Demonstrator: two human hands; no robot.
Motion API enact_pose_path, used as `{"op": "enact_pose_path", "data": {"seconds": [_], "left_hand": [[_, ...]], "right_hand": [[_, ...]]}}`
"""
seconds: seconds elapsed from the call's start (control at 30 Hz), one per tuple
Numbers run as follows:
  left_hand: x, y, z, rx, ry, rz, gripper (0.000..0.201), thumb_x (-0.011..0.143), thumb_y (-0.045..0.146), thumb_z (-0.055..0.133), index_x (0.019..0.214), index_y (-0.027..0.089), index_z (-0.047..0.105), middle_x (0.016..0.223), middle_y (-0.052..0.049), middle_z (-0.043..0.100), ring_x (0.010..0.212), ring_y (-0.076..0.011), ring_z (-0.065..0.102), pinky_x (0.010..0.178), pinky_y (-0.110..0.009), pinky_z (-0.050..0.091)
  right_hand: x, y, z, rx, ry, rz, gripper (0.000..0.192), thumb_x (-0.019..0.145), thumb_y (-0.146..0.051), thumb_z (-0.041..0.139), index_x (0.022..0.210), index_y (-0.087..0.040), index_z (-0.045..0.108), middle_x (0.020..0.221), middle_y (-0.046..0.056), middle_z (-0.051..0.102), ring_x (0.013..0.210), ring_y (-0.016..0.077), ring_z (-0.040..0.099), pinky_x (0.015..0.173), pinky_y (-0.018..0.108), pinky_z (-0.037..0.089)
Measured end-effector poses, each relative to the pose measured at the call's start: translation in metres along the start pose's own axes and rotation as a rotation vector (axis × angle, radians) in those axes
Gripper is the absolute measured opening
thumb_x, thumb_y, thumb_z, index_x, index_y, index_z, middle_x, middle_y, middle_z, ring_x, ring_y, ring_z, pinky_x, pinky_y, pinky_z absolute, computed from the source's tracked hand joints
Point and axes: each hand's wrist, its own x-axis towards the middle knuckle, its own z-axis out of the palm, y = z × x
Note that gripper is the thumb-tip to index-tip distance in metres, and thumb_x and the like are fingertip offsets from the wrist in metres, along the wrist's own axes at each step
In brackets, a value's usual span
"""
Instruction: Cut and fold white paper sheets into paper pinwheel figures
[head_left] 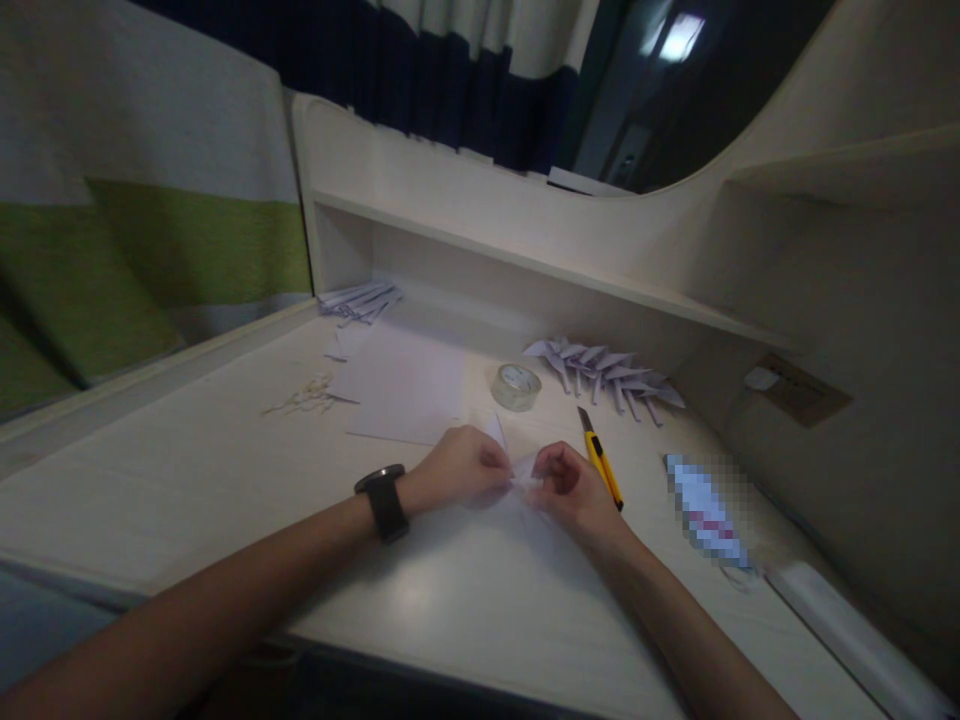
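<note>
- Folded paper piece [517, 468]: white, small, pinched between both hands just above the desk [187, 480], near its front middle.
- Left hand [461, 466]: forearm comes in from lower left, black watch [384, 500] on wrist, knuckles up, fingertips closed on the paper's left side.
- Right hand [571, 482]: forearm from lower right, fingers curled inward, thumb and forefinger clamped on the paper's right side.
- Flat white sheet [409, 390] behind the left hand.
- Tape roll [516, 386] behind the hands.
- Yellow utility knife [601, 460] just beside the right hand.
- Row of folded paper shapes [604, 370] further back, right.
</note>
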Motion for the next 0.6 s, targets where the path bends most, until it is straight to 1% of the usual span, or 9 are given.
{"op": "enact_pose_path", "data": {"seconds": [0.13,0.27,0.4,0.53,0.6], "left_hand": [[-0.0008,0.0022,-0.0002,0.008,-0.015,0.009,0.018,0.07,0.021,0.057,0.07,0.012,0.073,0.059,-0.003,0.066,0.053,-0.0119,0.057,0.049,-0.019,0.037],[-0.0029,0.0038,-0.0003,0.053,-0.048,0.041,0.022,0.072,0.021,0.053,0.068,0.012,0.072,0.053,0.0,0.06,0.05,-0.0102,0.052,0.046,-0.018,0.032],[-0.003,0.0018,0.0004,0.031,-0.064,0.055,0.023,0.073,0.022,0.051,0.07,0.012,0.072,0.053,0.0,0.06,0.049,-0.0095,0.05,0.047,-0.019,0.033],[-0.0024,-0.0003,0.0007,0.018,-0.065,0.062,0.023,0.073,0.022,0.052,0.072,0.012,0.072,0.054,0.0,0.06,0.049,-0.0097,0.05,0.048,-0.019,0.034],[-0.002,-0.0015,0.0007,-0.022,-0.075,0.046,0.022,0.073,0.023,0.053,0.072,0.012,0.072,0.055,-0.001,0.06,0.05,-0.0105,0.051,0.048,-0.019,0.035]], "right_hand": [[-0.0004,0.0009,0.0006,-0.001,0.008,0.001,0.04,0.057,-0.029,0.082,0.081,-0.021,0.052,0.068,-0.005,0.051,0.049,0.0063,0.038,0.044,0.02,0.03],[-0.001,-0.0001,0.0011,0.02,0.021,0.02,0.041,0.056,-0.03,0.083,0.082,-0.021,0.052,0.063,-0.006,0.049,0.048,0.0062,0.037,0.043,0.019,0.028],[-0.0011,-0.001,0.0015,0.044,0.018,0.016,0.042,0.055,-0.03,0.083,0.08,-0.021,0.051,0.059,-0.008,0.044,0.047,0.0058,0.033,0.042,0.019,0.025],[-0.0002,-0.0006,0.0017,0.041,0.025,0.034,0.043,0.053,-0.029,0.084,0.078,-0.021,0.05,0.06,-0.007,0.046,0.047,0.0059,0.034,0.043,0.019,0.026],[0.0002,-0.0005,0.0019,0.034,0.031,0.042,0.043,0.052,-0.029,0.084,0.078,-0.021,0.05,0.06,-0.007,0.047,0.046,0.0061,0.034,0.043,0.02,0.027]]}}
